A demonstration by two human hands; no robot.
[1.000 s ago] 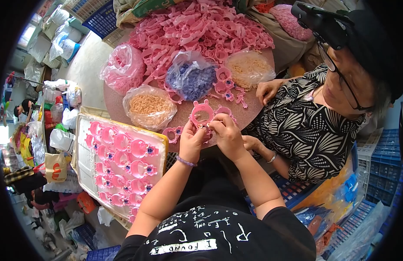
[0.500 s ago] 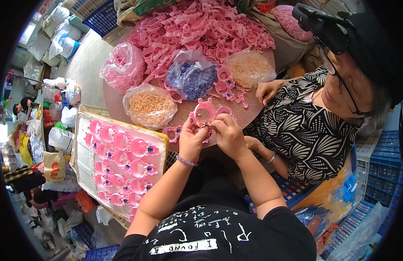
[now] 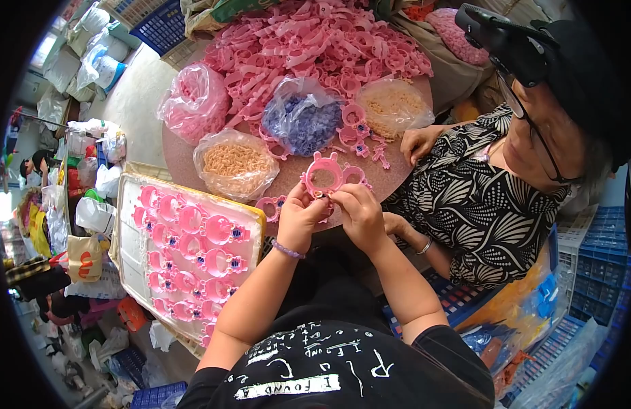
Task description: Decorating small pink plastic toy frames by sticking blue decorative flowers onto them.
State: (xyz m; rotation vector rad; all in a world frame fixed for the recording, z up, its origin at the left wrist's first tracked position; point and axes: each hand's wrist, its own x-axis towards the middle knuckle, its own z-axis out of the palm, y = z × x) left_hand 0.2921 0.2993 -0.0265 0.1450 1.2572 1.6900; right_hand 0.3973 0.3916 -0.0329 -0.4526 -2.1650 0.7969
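Between my two hands, over the table's near edge, is a pink plastic ring piece with two ear-like bumps on top. My left hand pinches its lower left edge between thumb and fingers. My right hand is closed at its lower right edge, fingertips close to my left thumb. A tiny yellowish part shows at the fingertips, too small to name. Other pink ring pieces lie beside my left hand and just beyond my right one.
A white tray on the left carries rows of pink pieces with blue parts. On the round table stand bags of orange bits, blue bits and pale bits, before a pink heap. A co-worker sits at right.
My hands and the ring piece hold nearly the same place, with only slight finger movement. The view has shifted a little. The co-worker's hands stay where they were.
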